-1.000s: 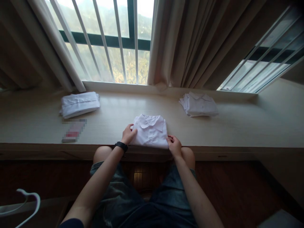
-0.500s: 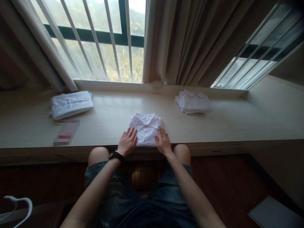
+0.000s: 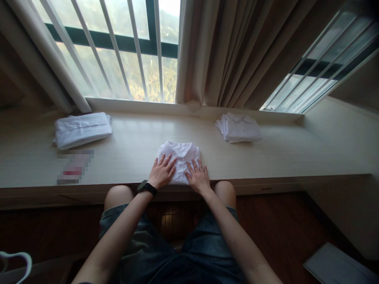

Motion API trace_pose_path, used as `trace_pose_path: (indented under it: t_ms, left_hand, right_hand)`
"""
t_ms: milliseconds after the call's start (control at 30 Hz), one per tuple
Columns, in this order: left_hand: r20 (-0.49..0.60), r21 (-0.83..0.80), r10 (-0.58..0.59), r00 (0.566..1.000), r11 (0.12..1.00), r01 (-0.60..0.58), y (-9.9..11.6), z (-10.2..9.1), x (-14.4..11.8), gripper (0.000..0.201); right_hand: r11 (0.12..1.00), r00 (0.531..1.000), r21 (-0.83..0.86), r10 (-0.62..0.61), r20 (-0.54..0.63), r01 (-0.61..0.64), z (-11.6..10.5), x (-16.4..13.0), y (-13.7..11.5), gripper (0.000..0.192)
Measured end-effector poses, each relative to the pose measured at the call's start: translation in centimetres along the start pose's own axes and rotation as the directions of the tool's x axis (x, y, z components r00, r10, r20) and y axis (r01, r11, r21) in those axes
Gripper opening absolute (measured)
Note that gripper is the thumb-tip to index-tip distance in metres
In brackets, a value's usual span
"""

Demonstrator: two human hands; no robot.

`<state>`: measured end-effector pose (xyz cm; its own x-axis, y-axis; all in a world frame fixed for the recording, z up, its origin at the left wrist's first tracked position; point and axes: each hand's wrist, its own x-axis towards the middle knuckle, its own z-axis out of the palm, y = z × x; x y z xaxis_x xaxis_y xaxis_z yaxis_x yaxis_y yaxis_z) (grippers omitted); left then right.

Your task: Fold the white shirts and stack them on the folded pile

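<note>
A small white folded shirt (image 3: 179, 156) lies on the near edge of the light wooden tabletop (image 3: 266, 157), right in front of the person. Its collar points to the far side, toward the window.

Both hands lie flat on top of the shirt. The left hand (image 3: 161, 173) covers the near left part, and it has a black watch (image 3: 147, 187) on its wrist. The right hand (image 3: 198, 177) covers the near right part. The fingers of both hands are spread out and open. There is no grip on the cloth; the palms only press down on it. The two hands are close together, with a strip of shirt showing between them.

Far to the left lies a bigger folded white cloth (image 3: 81, 129). Far to the right sits a pile of folded white shirts (image 3: 239, 127). No box or basket shows on the tabletop.
</note>
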<state>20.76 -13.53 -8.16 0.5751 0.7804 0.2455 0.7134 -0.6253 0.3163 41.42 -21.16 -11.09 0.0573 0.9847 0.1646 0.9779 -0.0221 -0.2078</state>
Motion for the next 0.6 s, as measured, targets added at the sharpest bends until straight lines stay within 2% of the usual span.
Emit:
trace_pose_path:
  t_ms: [100,167,233,333,400,467,600]
  left_hand:
    - [0.056,-0.010,-0.042,0.998,0.999,0.043,-0.9,1.0,0.1,0.053]
    - [0.064,-0.022,-0.053,0.997,0.998,0.055,-1.3,1.0,0.2,0.053]
    - [0.030,-0.024,-0.058,0.998,0.998,0.059,-1.3,0.4,0.7,0.054]
    - [-0.082,0.001,-0.056,0.995,0.998,0.057,-0.8,-0.6,2.5,0.056]
    - [-0.122,0.007,-0.057,0.991,0.998,0.058,-0.7,-0.8,4.1,0.055]
    - [-0.102,0.000,-0.066,0.993,0.998,0.067,-0.9,-0.3,5.5,0.054]
    - [0.031,-0.013,-0.127,0.991,0.992,0.127,-2.3,1.7,6.9,0.057]
  right_hand:
    - [1.000,0.997,0.023,0.012,0.073,-0.014,-0.3,0.1,0.1,0.060]
    - [0.999,0.998,0.035,0.015,0.059,-0.018,-0.9,0.3,0.0,0.062]
    - [0.999,1.000,0.043,0.007,-0.004,-0.006,-1.7,1.1,-0.4,0.063]
    - [0.999,0.994,0.037,-0.031,-0.106,0.035,-2.9,3.6,-1.4,0.061]
    - [0.998,0.991,0.027,-0.050,-0.122,0.054,-3.1,5.7,-1.9,0.059]
    - [0.999,0.995,0.021,-0.041,-0.088,0.043,-2.7,7.5,-2.2,0.058]
    - [0.999,0.999,0.021,0.035,0.035,-0.036,-0.5,9.2,-1.8,0.060]
